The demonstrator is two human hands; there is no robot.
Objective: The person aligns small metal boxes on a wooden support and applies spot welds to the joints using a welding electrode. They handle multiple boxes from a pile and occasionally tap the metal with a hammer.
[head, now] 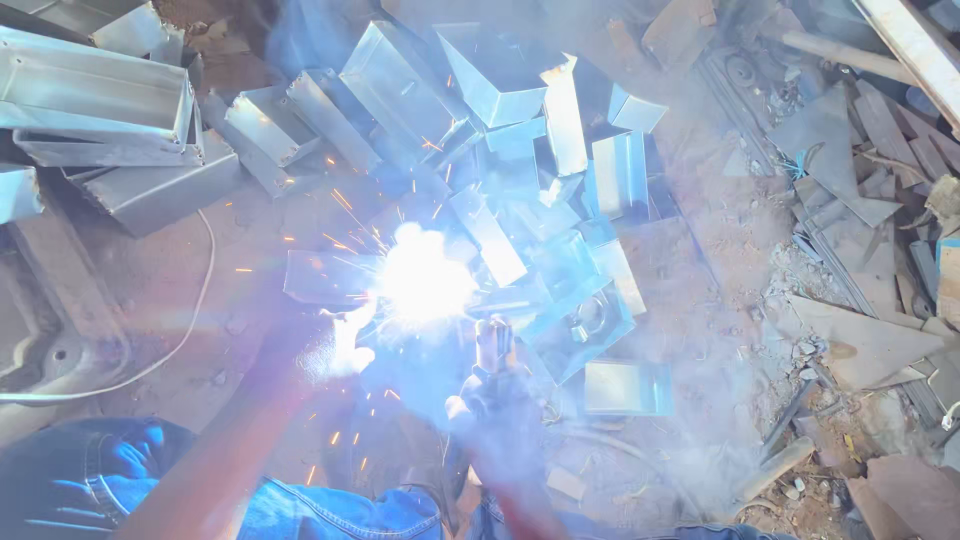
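We work over a dusty dirt floor [700, 250]. Nearest us, our right hand [495, 400] is clamped on a welding holder [493, 345]; our left hand [335, 345] lies open-fingered beside the bright arc [425, 280]. Beyond it, folded metal boxes [480, 90] lie heaped, with scrap [860, 150] at the right edge.

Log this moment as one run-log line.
left hand: beside arc glare, on metal piece | right hand: grips welding holder | sparks, smoke | folded sheet-metal boxes piled behind
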